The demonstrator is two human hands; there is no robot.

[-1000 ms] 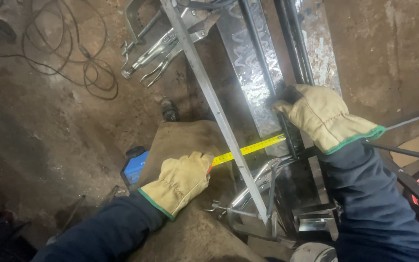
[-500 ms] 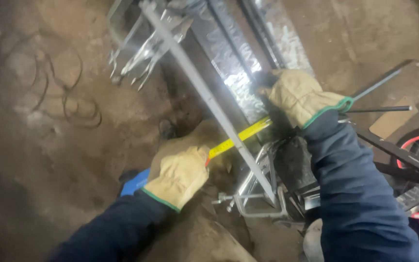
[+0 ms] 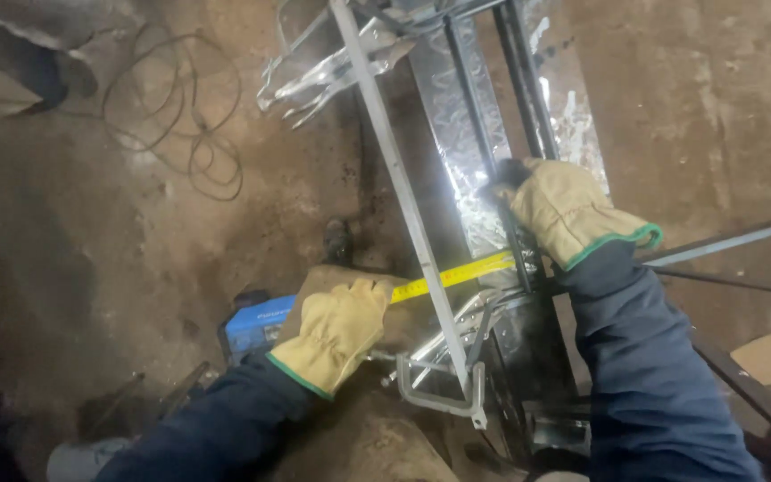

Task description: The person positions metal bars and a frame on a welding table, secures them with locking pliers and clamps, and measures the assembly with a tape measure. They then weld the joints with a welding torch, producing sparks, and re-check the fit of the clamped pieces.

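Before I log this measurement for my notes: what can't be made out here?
- Tape markings: too small and blurred in the head view.
- Tape case: hidden inside the gloved left hand.
- Tape's far end: covered by the right hand at the black bar.
- Frame's top: cut off by the upper edge.
- Blue box: partly behind the left hand.

Tan leather gloves, green-trimmed cuffs, on left hand (image 3: 339,332) and right hand (image 3: 567,210); navy sleeves.

Floor (image 3: 118,268) is bare brown dirt or rough concrete, pretty grimy; a black cable (image 3: 185,134) lies looped on it up top left; a blue box (image 3: 256,326) sits lower down; the metal frame (image 3: 484,205) stands on it too.
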